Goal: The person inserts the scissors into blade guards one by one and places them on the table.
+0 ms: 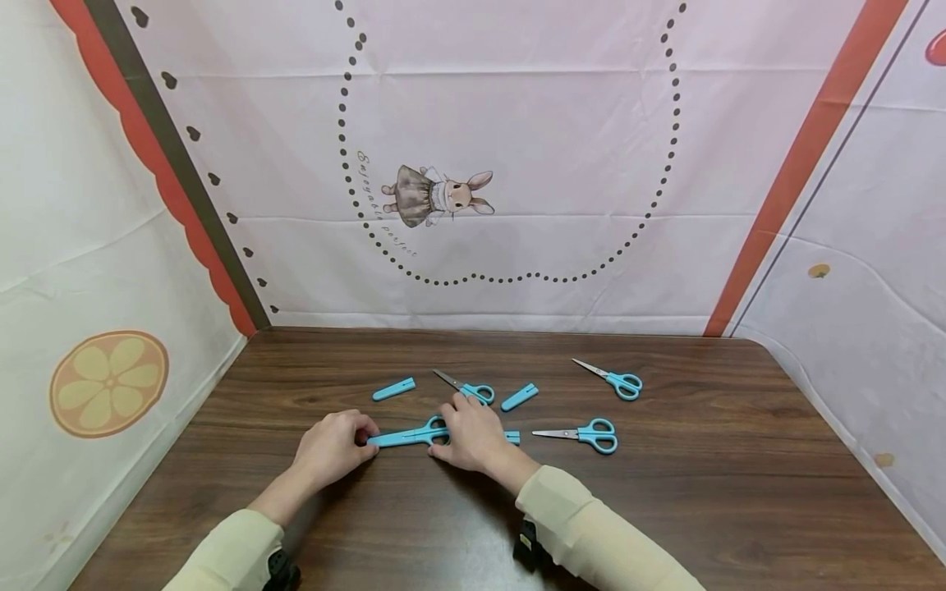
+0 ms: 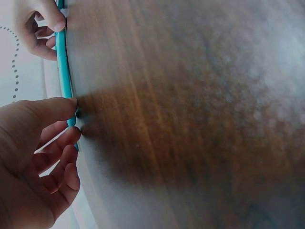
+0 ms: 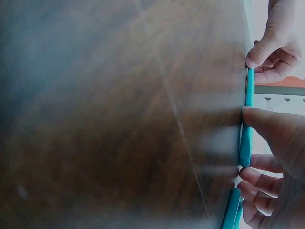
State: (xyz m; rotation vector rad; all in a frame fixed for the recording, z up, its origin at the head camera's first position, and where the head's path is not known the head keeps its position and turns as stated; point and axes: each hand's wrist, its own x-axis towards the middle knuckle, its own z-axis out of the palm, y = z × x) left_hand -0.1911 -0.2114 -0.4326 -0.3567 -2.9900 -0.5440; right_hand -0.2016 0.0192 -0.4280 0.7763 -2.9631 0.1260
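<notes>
In the head view, a pair of scissors (image 1: 434, 432) with light blue handles lies on the table, its blades inside a light blue blade cover (image 1: 399, 438). My left hand (image 1: 336, 445) pinches the tip end of this cover between thumb and fingers. At the other end, my right hand (image 1: 473, 433) grips the handle loops, hiding part of them. The left wrist view shows the left thumb and forefinger (image 2: 62, 107) at the cover's tip. Low against the tabletop, the right thumb (image 3: 257, 117) presses the handle's near side in the right wrist view.
Beyond the right hand lie uncovered scissors (image 1: 484, 394) and two loose blade covers (image 1: 395, 389) (image 1: 521, 397). Another cover (image 1: 513, 437) shows partly behind the right wrist. Two more uncovered scissors (image 1: 624, 384) (image 1: 597, 435) lie to the right on the brown table (image 1: 702, 509).
</notes>
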